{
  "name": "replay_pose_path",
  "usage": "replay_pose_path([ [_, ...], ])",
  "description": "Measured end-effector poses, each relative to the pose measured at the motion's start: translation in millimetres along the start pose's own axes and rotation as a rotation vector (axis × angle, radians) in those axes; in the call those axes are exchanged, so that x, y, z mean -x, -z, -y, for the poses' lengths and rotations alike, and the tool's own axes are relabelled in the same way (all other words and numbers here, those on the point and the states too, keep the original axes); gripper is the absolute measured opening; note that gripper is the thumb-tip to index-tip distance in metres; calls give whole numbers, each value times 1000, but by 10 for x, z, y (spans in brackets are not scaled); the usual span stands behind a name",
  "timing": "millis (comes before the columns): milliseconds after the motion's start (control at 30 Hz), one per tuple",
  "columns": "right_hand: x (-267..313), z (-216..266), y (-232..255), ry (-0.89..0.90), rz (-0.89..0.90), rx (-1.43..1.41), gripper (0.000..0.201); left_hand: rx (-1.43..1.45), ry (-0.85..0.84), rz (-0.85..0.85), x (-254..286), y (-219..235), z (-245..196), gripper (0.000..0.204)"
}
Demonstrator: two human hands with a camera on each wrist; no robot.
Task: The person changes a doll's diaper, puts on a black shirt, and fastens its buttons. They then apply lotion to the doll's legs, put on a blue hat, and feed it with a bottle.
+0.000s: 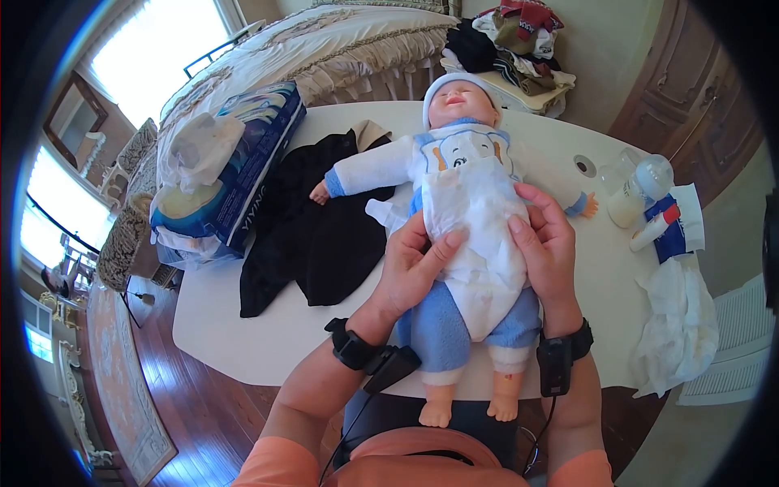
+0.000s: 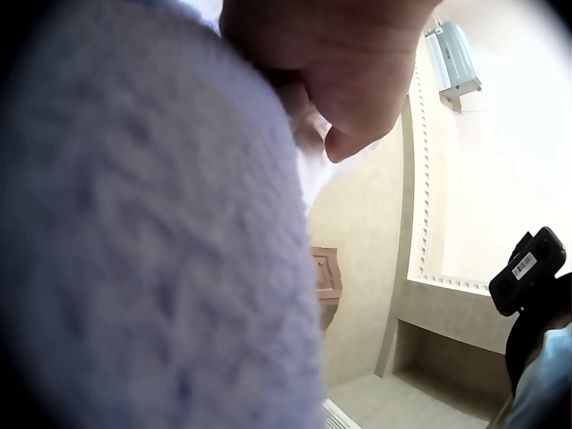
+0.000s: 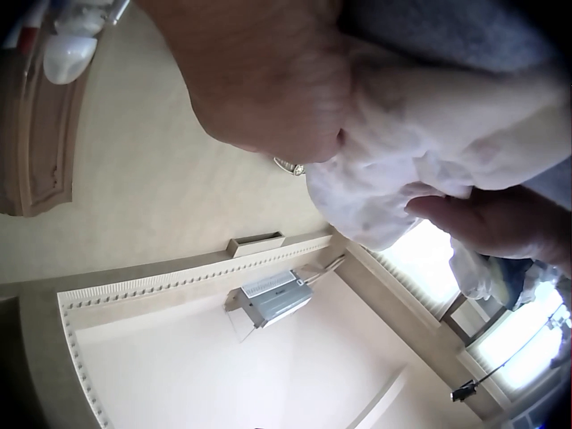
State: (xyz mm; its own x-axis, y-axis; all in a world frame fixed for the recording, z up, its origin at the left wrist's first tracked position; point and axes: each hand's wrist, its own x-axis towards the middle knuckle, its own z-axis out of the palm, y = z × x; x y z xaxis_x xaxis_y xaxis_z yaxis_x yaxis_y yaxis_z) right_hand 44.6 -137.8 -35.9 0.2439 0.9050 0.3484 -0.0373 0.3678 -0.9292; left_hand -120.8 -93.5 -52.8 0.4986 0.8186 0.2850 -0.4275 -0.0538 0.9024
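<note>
A baby doll (image 1: 471, 154) lies on its back on the white table, in a white and blue outfit and pale cap. A white diaper (image 1: 480, 243) covers its belly and reaches down between its blue-clad legs. The left hand (image 1: 410, 264) grips the diaper's left side, thumb on top, fingers partly hidden. On the opposite side, the right hand (image 1: 550, 252) pinches it between thumb and bent fingers. In the left wrist view, blue fleece (image 2: 170, 214) fills much of the picture beside the left hand (image 2: 335, 63). The right wrist view shows the right hand (image 3: 268, 85) against the white diaper (image 3: 384, 179).
Black clothing (image 1: 324, 219) lies left of the doll, beside a blue diaper pack (image 1: 251, 174) with a white item on top. At the right are a baby bottle (image 1: 637, 191), a red-capped tube (image 1: 653, 229), a blue and white packet (image 1: 688, 219) and crumpled white material (image 1: 677, 325).
</note>
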Motion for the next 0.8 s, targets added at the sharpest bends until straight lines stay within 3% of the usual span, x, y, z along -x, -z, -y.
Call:
replay_pose_path([
  [800, -1, -71, -16, 43, -54, 115, 30, -125, -16, -61, -17, 38, 95, 29],
])
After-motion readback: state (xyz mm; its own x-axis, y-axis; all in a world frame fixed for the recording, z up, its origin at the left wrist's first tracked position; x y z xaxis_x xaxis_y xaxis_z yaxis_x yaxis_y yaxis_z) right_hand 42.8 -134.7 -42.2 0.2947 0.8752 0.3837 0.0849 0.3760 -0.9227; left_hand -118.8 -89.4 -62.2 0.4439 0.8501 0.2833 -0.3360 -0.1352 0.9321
